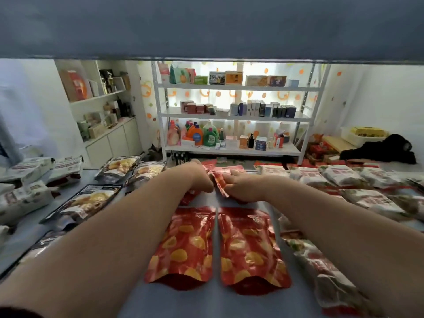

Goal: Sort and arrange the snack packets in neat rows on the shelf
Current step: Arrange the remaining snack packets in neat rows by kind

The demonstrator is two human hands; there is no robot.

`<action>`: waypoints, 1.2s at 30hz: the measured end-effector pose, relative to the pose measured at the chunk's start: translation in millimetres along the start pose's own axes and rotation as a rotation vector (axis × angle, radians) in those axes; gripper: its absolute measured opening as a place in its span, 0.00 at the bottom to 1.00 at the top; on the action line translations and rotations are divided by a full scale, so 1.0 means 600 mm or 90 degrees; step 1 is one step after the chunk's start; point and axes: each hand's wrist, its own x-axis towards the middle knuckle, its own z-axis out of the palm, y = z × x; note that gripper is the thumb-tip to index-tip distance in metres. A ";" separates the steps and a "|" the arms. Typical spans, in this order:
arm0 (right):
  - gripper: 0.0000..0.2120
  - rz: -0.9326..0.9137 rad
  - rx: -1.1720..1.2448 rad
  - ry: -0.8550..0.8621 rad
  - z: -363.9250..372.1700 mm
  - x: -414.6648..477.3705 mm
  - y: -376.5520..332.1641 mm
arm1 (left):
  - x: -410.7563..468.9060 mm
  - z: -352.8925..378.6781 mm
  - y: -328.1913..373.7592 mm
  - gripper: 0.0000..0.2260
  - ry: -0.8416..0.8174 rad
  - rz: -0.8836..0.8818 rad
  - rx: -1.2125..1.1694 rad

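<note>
**Both hands on red snack packets at far edge of shelf**

While both arms reach forward across the blue-grey shelf surface (206, 304), the left hand (200, 177) and right hand (241, 188) meet at its far side, each closed on a crumpled red packet (219, 180). The fingers of both hands are curled around the foil; whether they share one packet or hold two touching ones cannot be told. A further scrap of red foil (187, 198) shows just beneath the left wrist.

Nearer the person than the hands, between the two forearms, two red packets printed with yellow chips lie flat side by side: the left packet (183, 246) and the right packet (251, 249), long edges nearly touching, dark bottoms toward the viewer.

Outboard of the left arm lie dark packets with a golden snack picture (85, 203), two more of the kind (133, 167) beyond them, level with the hands. Further left sit white packets (25, 196).

Outboard of the right arm, white-and-red packets (339, 175) lie in rows, one (321, 271) close along the right forearm.

Beyond the hands, well apart, stands a white rack (231, 88) holding boxes and detergent bottles (202, 134). A dark overhang (206, 26) fills the upper view.
</note>
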 end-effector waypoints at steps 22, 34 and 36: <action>0.28 0.045 0.050 0.027 0.004 0.007 -0.002 | 0.088 0.044 -0.059 0.32 -0.023 0.131 0.007; 0.30 0.115 0.100 0.042 0.006 0.004 -0.012 | 0.071 0.038 -0.057 0.33 -0.058 0.098 0.092; 0.29 0.104 0.085 0.041 0.000 -0.009 -0.011 | 0.053 0.030 -0.053 0.30 -0.059 0.136 0.126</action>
